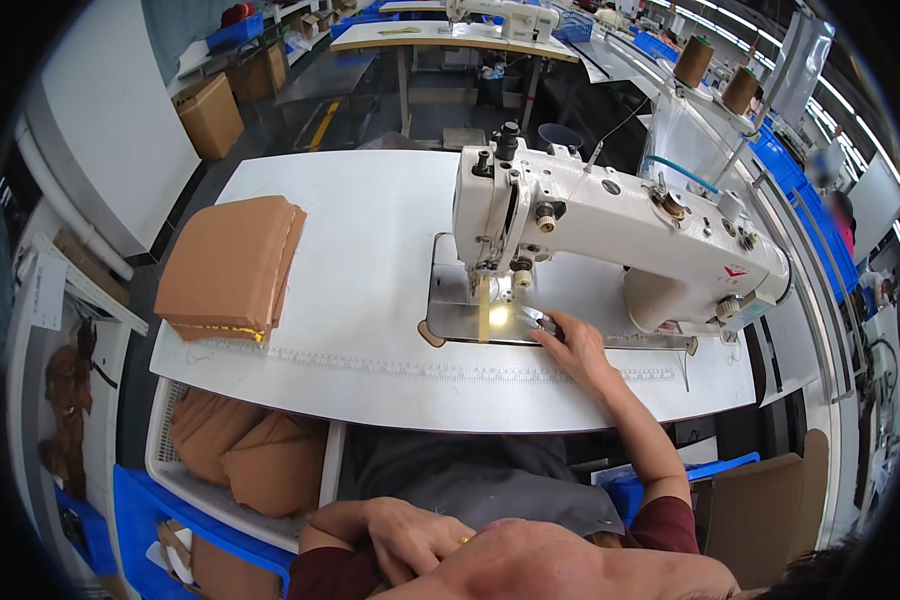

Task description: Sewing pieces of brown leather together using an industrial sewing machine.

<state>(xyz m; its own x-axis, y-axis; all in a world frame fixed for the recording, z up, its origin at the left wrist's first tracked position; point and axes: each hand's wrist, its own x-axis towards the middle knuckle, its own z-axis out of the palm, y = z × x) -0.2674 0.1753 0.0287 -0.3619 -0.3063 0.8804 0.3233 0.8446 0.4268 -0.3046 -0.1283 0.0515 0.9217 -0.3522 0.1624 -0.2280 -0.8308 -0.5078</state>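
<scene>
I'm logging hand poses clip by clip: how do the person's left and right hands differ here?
The right hand reaches out beside the sewing machine's metal plate; the left hand is drawn in close to the body.
The right hand grips a small metallic tool; the left hand shows nothing in its grasp, though its fingertips are partly hidden.
Both are ungloved, with maroon sleeves.

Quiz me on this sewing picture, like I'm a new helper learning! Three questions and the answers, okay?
1. Which hand holds the small metal tool?
A) left
B) right
2. True or false: the brown stack lies on the table, left of the white sewing machine.
3. Fill in the colour: the thread cones at the upper right are ____.

Key: 1. B, the right hand. 2. True. 3. Brown.
</scene>
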